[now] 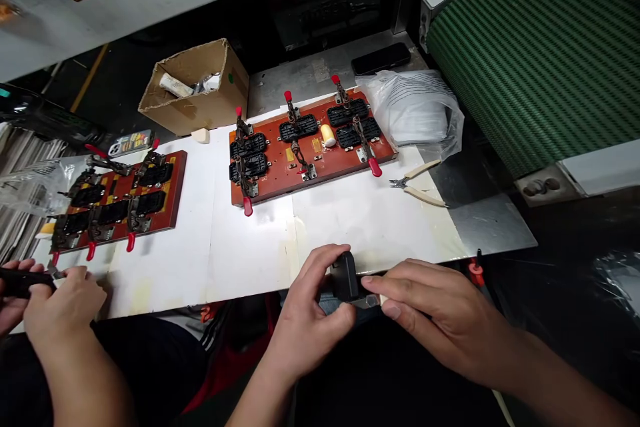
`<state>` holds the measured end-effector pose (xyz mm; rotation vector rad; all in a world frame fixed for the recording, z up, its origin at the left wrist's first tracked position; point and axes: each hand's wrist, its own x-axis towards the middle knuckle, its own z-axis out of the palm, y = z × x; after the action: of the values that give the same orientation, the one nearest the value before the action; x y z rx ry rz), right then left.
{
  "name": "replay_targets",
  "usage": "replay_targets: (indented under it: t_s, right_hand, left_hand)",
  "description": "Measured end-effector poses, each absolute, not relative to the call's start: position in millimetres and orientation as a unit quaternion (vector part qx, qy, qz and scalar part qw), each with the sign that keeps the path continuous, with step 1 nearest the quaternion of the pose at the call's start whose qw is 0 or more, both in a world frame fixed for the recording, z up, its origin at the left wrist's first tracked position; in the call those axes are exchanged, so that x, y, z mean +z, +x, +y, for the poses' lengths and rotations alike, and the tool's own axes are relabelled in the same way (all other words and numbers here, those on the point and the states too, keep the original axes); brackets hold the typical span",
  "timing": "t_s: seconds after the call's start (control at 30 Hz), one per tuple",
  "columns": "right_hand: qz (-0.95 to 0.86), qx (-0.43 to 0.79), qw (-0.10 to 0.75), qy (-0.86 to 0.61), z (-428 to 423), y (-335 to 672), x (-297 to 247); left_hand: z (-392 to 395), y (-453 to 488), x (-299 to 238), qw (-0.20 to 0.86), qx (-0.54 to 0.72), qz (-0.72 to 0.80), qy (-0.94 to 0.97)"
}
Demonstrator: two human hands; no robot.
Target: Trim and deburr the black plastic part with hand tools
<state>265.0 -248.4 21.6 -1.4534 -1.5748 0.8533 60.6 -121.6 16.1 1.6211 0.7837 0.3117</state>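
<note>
My left hand grips a small black plastic part over the front edge of the table, with its thumb below the part. Closed around the pale handle of a knife is my right hand. The short blade points left, along the lower edge of the black part and close to my left thumb. Whether the edge touches the plastic, I cannot tell. Beyond my hands lies a red-brown fixture board with red-handled toggle clamps holding several black parts.
Cream-handled side cutters lie right of the board, near a clear plastic bag. Behind are a dark phone and a cardboard box. At left, a co-worker's hands work beside a second clamp board. A green conveyor belt rises at right.
</note>
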Motion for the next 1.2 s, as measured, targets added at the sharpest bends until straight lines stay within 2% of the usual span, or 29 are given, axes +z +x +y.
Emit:
replay_targets:
  t_s: [0.53,0.7,0.83,0.97,1.07,1.13,1.2]
  right_hand:
    - [-0.658,0.289,0.385,-0.579,-242,265,16]
    - [-0.572,0.269,0.37,-0.681,-227,282,4]
    - [-0.513,0.221,0.318,-0.766,-212,299,-18]
    - [-0.554,0.146,0.265,-0.776,-206,311,-47]
    - [-0.558,0.103,0.272,-0.777,-207,308,-49]
    - [-0.549,0.141,0.31,-0.764,-207,298,-33]
    - [-0.542,0.261,0.346,-0.72,-205,282,-8]
  left_hand:
    - [-118,56,16,0.603,0.106,0.318,0.724]
    - [-121,57,20,0.642,0.092,0.269,0.712]
    - [-125,57,21,0.664,0.091,0.256,0.697]
    - [-123,54,17,0.678,0.094,0.259,0.681]
    - [-119,53,14,0.672,0.098,0.266,0.684]
    - [-116,52,12,0.663,0.102,0.264,0.693]
    - [-114,53,9,0.646,0.108,0.258,0.71]
